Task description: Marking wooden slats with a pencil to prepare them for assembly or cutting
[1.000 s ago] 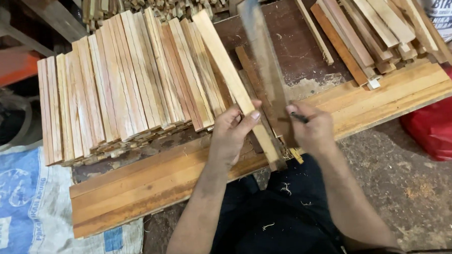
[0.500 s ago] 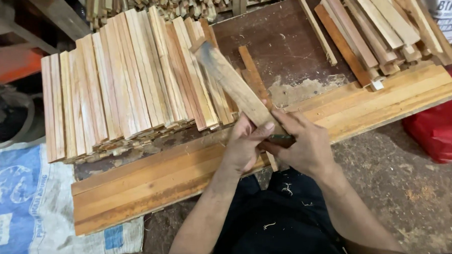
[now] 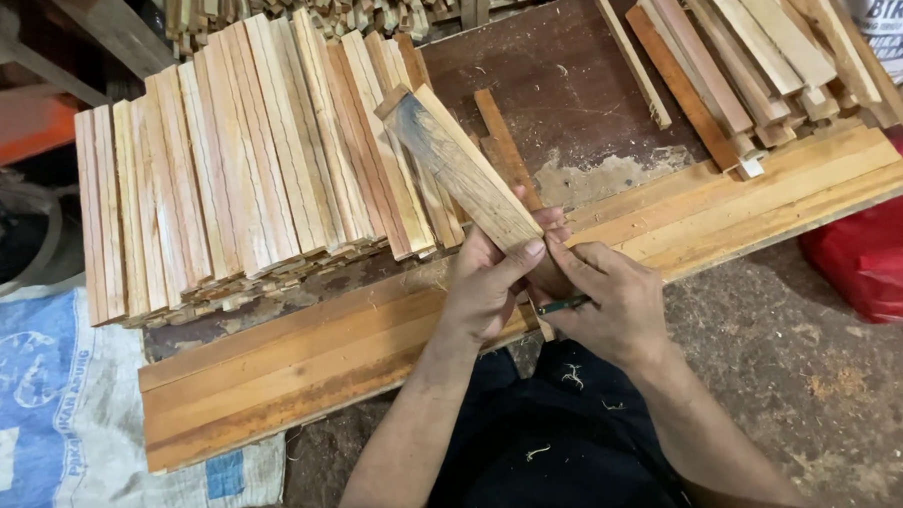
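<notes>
Left hand (image 3: 488, 283) and right hand (image 3: 608, 304) clasp the near end of a flat pale wooden slat with a grey-stained face (image 3: 464, 168); the right also pinches a thin dark pencil (image 3: 563, 304). Beyond the grip, the slat angles over a stacked row of pale wooden slats (image 3: 238, 161). Beneath the grip lie long orange-brown planks (image 3: 305, 364).

My left hand (image 3: 488, 283) and right hand (image 3: 608, 304) grip 1 wood strip (image 3: 459, 169) above the desk (image 3: 586, 89), a pencil (image 3: 563, 304) under my fingers (image 3: 572, 255).

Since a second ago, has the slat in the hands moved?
Yes. The slat has swung from leaning right of the short brown piece on the board to leaning left over the stack.
</notes>
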